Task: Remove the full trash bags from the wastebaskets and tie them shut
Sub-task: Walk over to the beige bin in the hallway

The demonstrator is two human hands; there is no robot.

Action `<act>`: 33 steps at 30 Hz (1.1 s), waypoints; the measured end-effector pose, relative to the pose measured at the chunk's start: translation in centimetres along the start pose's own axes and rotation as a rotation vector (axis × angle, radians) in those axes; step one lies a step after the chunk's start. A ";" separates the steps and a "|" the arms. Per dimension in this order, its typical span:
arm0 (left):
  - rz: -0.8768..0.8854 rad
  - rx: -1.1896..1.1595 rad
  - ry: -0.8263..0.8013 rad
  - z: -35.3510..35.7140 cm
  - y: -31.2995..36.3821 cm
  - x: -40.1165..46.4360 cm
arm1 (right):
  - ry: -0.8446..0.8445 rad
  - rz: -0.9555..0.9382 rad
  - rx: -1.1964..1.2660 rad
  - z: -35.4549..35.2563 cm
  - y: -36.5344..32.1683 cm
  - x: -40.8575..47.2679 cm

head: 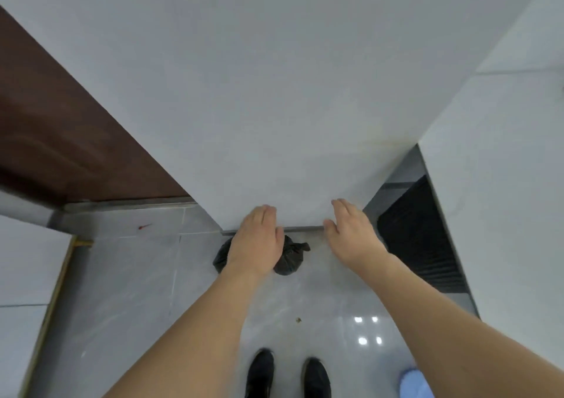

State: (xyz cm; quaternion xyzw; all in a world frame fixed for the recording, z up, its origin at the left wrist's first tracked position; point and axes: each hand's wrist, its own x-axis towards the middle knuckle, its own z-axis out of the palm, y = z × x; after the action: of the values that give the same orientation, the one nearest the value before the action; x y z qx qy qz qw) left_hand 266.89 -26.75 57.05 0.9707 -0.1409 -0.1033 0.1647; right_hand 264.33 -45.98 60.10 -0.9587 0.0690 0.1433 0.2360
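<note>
White wall panel [274, 92], pale and plain, fills the upper view, with a brown door [61, 129] off to the left and grey glossy floor tiles [137, 275] below. Left hand [256, 242] and right hand [351, 236], both released with fingers straight and holding nothing, reach side by side toward the panel's lower edge. Black trash bag [288, 257], apparently knotted shut, sits on the floor directly beneath the left hand; black shoes [287, 376] nearest the viewer.

Black shoes [287, 374] on glossy grey floor [137, 291] (brown door [61, 129] at left).
</note>
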 end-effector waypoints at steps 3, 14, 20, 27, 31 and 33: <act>0.064 0.114 0.158 -9.2 4.4 -2.7 | 0.124 -0.066 -0.007 -8.7 -3.1 -5.7; 0.238 0.193 0.369 -24.9 10.3 -4.3 | 0.296 -0.031 -0.135 -20.7 -7.5 -12.7; 0.342 0.180 0.343 -25.9 11.2 -4.5 | 0.329 0.047 -0.133 -21.1 -7.8 -15.3; 0.643 0.130 0.314 -23.3 18.9 -4.7 | 0.458 0.286 -0.087 -21.4 -2.2 -22.7; 0.813 0.083 0.269 -21.4 26.5 -7.4 | 0.525 0.466 -0.052 -21.2 2.2 -30.0; 0.901 0.072 0.252 -20.4 30.1 -9.3 | 0.559 0.554 -0.034 -20.9 4.0 -33.9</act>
State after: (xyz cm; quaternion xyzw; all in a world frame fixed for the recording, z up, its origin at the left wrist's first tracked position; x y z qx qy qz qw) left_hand 255.92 -45.27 87.84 0.8231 -0.5306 0.1022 0.1750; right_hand 236.41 -57.13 86.46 -0.9096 0.3842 -0.0640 0.1446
